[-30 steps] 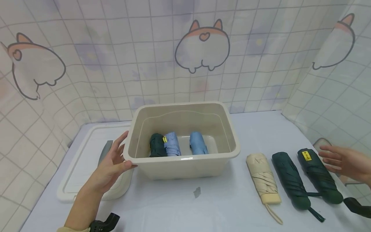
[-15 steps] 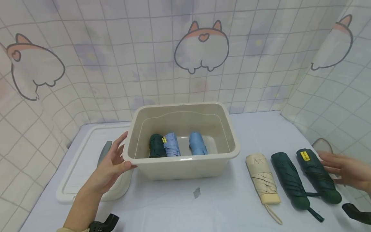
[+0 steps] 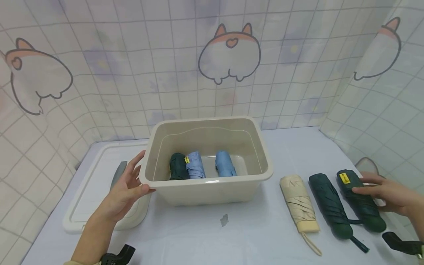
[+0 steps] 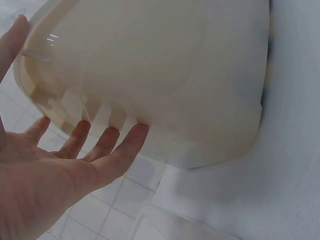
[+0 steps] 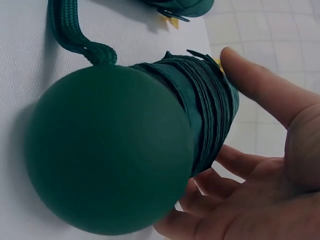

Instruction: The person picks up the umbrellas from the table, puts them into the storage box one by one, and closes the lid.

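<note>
Right hand (image 3: 387, 193) is bracketing a dark-green folded fabric umbrella with a yellow tag (image 3: 362, 208): thumb lying across the top, fingers curling round the far side, the span narrowed to about the bundle's thickness. Umbrella is resting on the white-covered table (image 3: 251, 235) directly in the hand's grasp, its rounded green end cap (image 5: 110, 150) facing back toward the wrist. Hand is taking it around the pleated middle, probably because a hold there balances better than one at the smooth cap; how firmly it is gripping, cannot tell. Just left of that hand, a second dark-green folded umbrella (image 3: 331, 206) is lying near and roughly parallel; farther left, a cream folded umbrella with a loop strap (image 3: 299, 202). Spacing is leaving room for fingers around each, it seems. Left hand (image 3: 124, 197), loosely spread, is touching a deep beige plastic bin (image 3: 212, 195) at its near corner, thumb at the rim and fingertips against the side wall, presumably steadying it. Inside, to that hand's right, three folded umbrellas are lying: dark green (image 3: 179, 167), periwinkle (image 3: 196, 166), light blue (image 3: 225, 164). Flat white plastic lid (image 3: 96, 176) is lying left of the left hand, likely set aside to leave the bin's mouth uncovered.
</note>
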A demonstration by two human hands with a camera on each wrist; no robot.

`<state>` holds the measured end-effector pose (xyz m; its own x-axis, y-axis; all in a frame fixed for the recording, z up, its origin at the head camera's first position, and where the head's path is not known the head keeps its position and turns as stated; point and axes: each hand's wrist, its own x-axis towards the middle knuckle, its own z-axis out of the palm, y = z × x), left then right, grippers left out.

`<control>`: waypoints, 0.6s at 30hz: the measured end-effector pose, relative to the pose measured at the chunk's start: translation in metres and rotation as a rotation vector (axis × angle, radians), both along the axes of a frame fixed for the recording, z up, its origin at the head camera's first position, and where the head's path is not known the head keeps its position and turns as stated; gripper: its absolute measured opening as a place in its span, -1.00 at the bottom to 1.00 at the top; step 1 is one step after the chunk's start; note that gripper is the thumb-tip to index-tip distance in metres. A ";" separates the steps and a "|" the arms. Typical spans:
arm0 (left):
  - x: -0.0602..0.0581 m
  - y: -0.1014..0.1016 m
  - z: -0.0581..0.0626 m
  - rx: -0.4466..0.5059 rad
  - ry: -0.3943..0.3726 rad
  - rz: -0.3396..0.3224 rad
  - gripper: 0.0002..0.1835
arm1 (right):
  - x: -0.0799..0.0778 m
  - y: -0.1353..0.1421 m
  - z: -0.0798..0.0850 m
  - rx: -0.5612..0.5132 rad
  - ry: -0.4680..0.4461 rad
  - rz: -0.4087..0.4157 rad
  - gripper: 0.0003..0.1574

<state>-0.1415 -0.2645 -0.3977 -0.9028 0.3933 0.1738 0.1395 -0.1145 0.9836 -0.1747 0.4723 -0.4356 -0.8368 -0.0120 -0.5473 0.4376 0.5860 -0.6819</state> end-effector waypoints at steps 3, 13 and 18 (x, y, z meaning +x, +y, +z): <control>0.000 0.000 0.000 -0.003 0.000 -0.001 0.00 | 0.001 -0.008 0.003 0.047 0.005 0.023 0.40; 0.002 -0.003 -0.002 0.015 -0.015 0.003 0.00 | -0.002 -0.019 0.008 0.170 0.057 0.127 0.29; 0.003 -0.003 -0.001 0.004 -0.008 0.009 0.00 | -0.005 -0.017 0.005 0.170 0.085 0.142 0.25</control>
